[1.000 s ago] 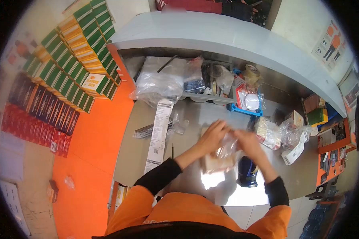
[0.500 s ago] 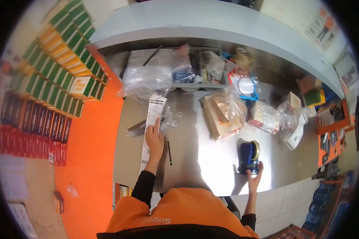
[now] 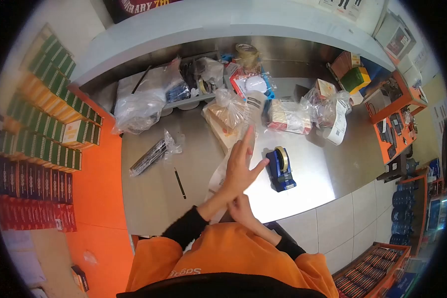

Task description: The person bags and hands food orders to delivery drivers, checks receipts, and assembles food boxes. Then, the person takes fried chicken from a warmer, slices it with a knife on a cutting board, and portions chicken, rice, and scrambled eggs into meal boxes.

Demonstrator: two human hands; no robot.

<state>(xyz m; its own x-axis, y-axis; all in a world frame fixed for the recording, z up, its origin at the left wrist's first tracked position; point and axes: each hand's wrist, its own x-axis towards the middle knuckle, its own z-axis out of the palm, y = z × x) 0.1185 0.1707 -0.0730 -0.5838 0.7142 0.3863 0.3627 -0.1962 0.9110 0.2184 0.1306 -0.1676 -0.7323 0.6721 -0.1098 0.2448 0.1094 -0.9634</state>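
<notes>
A long printed paper strip (image 3: 254, 110) slants across the counter, over the edge of a paper bag in clear plastic (image 3: 221, 124). My left hand (image 3: 241, 171) lies along the strip with fingers stretched out and thumb spread. Close by the counter's front edge, my right hand (image 3: 242, 211) is curled closed beside the strip's lower end, just under my left wrist. Its fingertips are partly hidden, so what they hold cannot be made out. To the right of my hands stands a blue tape dispenser (image 3: 281, 171) with a roll of tape, touched by neither hand.
A dark pencil (image 3: 180, 184) and a plastic-wrapped dark bundle (image 3: 149, 156) lie on the left. Clear plastic bags (image 3: 139, 104) and a grey tray (image 3: 188, 101) line the back. Wrapped boxes (image 3: 289, 116) sit at right; stacked green boxes (image 3: 44, 129) stand beyond the counter's left side.
My right hand has left the tape dispenser and come in beside my left hand. My left hand and the paper strip have shifted right, onto the bag's edge. The view has turned right.
</notes>
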